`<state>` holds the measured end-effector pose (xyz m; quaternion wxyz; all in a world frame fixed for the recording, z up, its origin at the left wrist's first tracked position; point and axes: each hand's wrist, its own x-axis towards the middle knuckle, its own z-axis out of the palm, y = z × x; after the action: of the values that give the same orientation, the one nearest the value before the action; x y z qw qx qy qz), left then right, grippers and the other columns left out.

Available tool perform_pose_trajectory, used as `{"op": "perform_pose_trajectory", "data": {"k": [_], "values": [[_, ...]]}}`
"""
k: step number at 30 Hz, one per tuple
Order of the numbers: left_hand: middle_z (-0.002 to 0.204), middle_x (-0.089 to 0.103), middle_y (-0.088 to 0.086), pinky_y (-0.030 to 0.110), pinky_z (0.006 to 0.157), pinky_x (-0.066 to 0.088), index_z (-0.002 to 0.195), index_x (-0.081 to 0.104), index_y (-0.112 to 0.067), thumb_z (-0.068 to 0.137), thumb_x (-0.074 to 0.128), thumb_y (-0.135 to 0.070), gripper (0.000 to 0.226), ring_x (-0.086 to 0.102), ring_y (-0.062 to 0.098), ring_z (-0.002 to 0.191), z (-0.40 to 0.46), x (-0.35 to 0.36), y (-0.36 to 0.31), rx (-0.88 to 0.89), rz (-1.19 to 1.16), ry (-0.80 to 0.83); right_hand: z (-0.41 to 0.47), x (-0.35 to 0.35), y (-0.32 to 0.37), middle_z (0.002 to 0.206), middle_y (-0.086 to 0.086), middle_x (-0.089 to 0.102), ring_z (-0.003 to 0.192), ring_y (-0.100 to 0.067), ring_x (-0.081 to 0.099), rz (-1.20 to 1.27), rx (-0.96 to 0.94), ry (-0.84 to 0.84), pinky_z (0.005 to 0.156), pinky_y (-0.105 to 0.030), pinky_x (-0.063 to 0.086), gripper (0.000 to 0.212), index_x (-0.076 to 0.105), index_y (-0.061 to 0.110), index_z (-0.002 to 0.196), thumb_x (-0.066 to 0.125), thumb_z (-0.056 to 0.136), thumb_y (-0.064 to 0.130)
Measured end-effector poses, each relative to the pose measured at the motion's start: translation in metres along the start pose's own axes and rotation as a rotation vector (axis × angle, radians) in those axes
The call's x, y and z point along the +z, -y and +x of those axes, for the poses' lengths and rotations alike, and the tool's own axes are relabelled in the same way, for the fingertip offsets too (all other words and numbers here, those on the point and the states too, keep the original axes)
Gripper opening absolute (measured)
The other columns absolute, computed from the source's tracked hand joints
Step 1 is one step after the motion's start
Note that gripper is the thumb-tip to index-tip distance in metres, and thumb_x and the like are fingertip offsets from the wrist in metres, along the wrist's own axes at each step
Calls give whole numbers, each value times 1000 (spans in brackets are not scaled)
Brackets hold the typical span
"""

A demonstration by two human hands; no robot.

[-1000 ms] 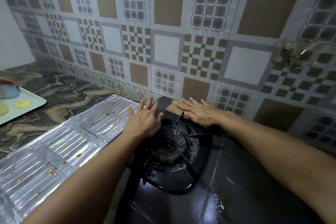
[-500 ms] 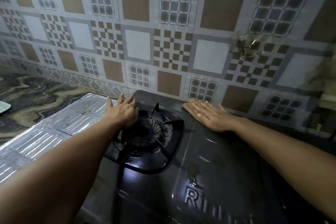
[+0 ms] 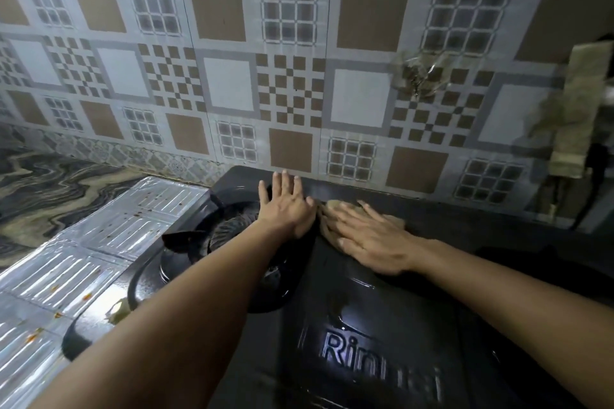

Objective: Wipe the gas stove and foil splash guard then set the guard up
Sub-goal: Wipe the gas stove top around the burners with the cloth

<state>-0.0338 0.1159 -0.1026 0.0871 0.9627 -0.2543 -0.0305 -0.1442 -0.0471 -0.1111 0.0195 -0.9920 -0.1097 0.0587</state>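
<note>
Head view: the right hand (image 3: 368,237) pressed a tan cloth (image 3: 332,212) flat-fingered onto the gas stove (image 3: 382,325) at frame centre; the left hand (image 3: 285,209), fingers straight, rested beside it.

Home kitchen. Black gas stove (image 3: 382,325) with a burner grate (image 3: 232,236) sits on a marbled stone surface (image 3: 50,196). Patterned brown, grey and white wall tiles (image 3: 232,76) run behind it, grease splatter on them far right. Foil splash guard (image 3: 99,249) lies flat left of the stove, spotted with food stains.
</note>
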Motion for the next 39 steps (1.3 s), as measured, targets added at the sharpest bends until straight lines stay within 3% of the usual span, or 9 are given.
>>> {"op": "perform_pose_trajectory", "data": {"k": [9,15,19,22,26,30,35,39], "values": [[158,-18,18,44,121,-8,151,-8,-1,97,19,-39,72,-18,29,147,1,-2,3,-39,-6,-4,41,-12,-32,161,7,-17,148,-16,-16,-15,200,68,115,-57,-17,55,-12,35,152,7,102,49],[159,-15,19,45,121,-8,151,-5,0,97,16,-39,70,-15,30,147,-1,-1,1,-32,-15,-1,5,-3,-6,161,8,-16,148,-12,-16,-18,96,32,118,-51,-12,56,-18,40,149,15,104,43],[159,-14,18,45,121,-8,151,-5,1,96,15,-39,70,-15,29,148,-2,0,0,-44,-3,8,-38,0,38,158,7,-19,146,-11,-21,-50,29,46,118,-45,-16,55,-6,33,153,16,104,42],[159,-15,17,45,121,-6,150,-6,1,96,15,-41,72,-14,28,148,-2,-3,1,-48,22,39,-53,2,55,157,12,-20,146,-10,-21,-48,-26,56,118,-47,-16,55,-8,37,153,15,103,45],[159,-15,16,43,121,-5,150,-6,1,96,15,-44,74,-14,27,148,-3,-10,4,-49,50,86,-24,-2,26,161,5,-19,147,-13,-19,-48,142,123,117,-52,-14,59,-13,32,153,13,103,47],[159,-15,16,43,121,-6,150,-6,2,97,12,-41,71,-15,27,148,-5,-7,7,-21,57,74,1,-5,-9,162,4,-20,148,-13,-19,-2,279,70,115,-55,-16,58,-13,31,153,9,103,47],[159,-13,17,43,121,-7,150,-4,2,99,11,-41,69,-14,27,148,-6,-6,3,-32,31,50,-23,0,19,162,5,-17,147,-10,-20,-26,158,52,116,-52,-16,58,-10,30,154,14,103,46],[160,-12,16,43,121,-7,151,-4,1,99,10,-47,72,-13,27,148,-6,-5,2,-44,20,40,-57,4,67,161,5,-16,147,-12,-22,-70,45,71,117,-50,-16,70,-5,33,154,-3,92,64]]}}
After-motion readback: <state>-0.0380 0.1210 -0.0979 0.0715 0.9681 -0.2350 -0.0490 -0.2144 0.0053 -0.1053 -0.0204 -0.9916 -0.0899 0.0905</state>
